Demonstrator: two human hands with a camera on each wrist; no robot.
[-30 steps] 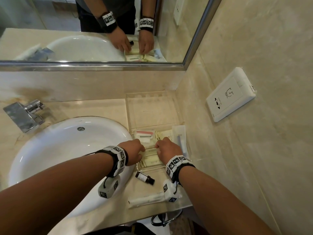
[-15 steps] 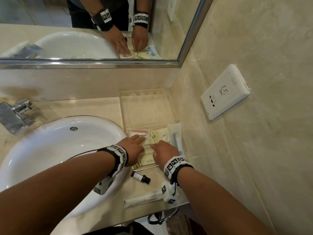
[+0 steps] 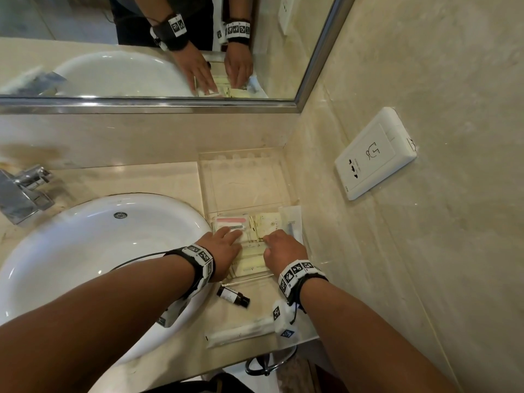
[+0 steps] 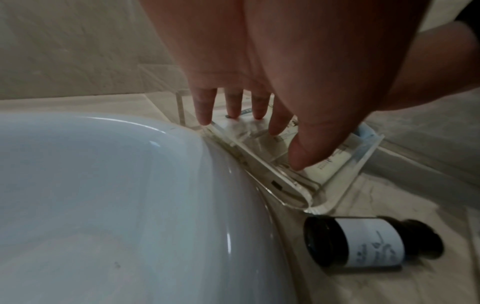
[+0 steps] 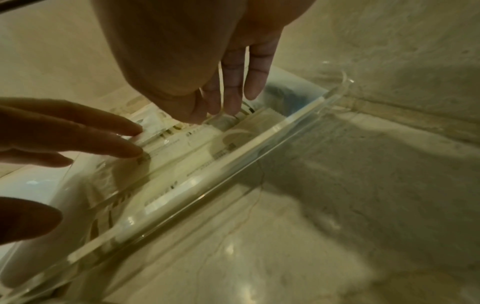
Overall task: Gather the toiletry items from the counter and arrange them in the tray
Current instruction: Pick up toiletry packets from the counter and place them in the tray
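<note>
Nearest on the bench (image 3: pixel 181 182) is the long white packet (image 3: pixel 241 331) — light, crinkly, lying left-right; I'd pinch it mid-length. Just past it the little dark bottle (image 3: pixel 233 296) lies on its side, cap pointing right; probably hard and prone to rolling, so take it round the label. Then the clear tray (image 3: pixel 243 177) with flat sachets (image 3: pixel 252 269) — the left hand (image 3: pixel 224 255) presses them with straight fingers, its grip released. The right hand (image 3: pixel 283 251) has fingertips down among them; pinching or pressing, can't tell.
</note>
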